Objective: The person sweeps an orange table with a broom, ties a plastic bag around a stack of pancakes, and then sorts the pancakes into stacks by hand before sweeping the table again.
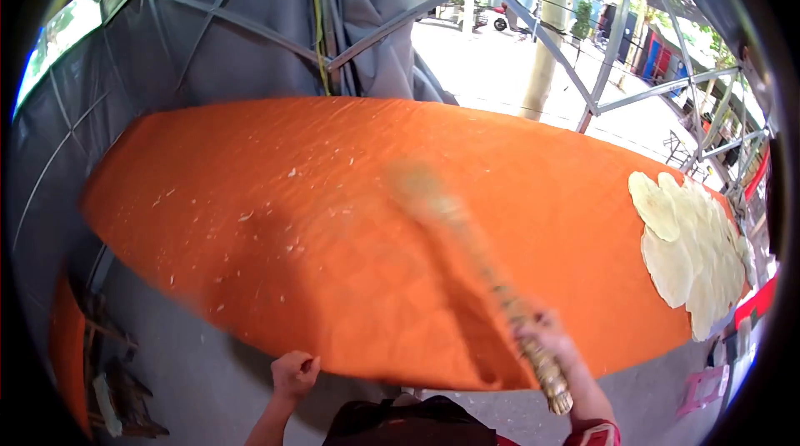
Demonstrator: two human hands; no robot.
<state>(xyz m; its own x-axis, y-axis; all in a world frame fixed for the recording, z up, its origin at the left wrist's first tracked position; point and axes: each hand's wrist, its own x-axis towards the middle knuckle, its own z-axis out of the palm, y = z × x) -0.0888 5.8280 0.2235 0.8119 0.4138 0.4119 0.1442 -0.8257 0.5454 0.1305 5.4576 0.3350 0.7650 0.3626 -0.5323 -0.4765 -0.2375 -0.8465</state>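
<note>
Bench (pixel 567 171) had an orange cover, with pale flat rounds (pixel 696 250) overlapping at its right end. Brush (pixel 483 254) ran diagonally over the middle, head pointing far-left, butt near-right just past the near edge. Right hand (pixel 546 338) was wrapped narrow round the handle, close to the butt. Left hand (pixel 295 374) was curled into a fist at the near edge; contact unclear. White bits (pixel 245 217) lay scattered, mostly left. Motion blur hid the bristles and whether they touched the cover.
</note>
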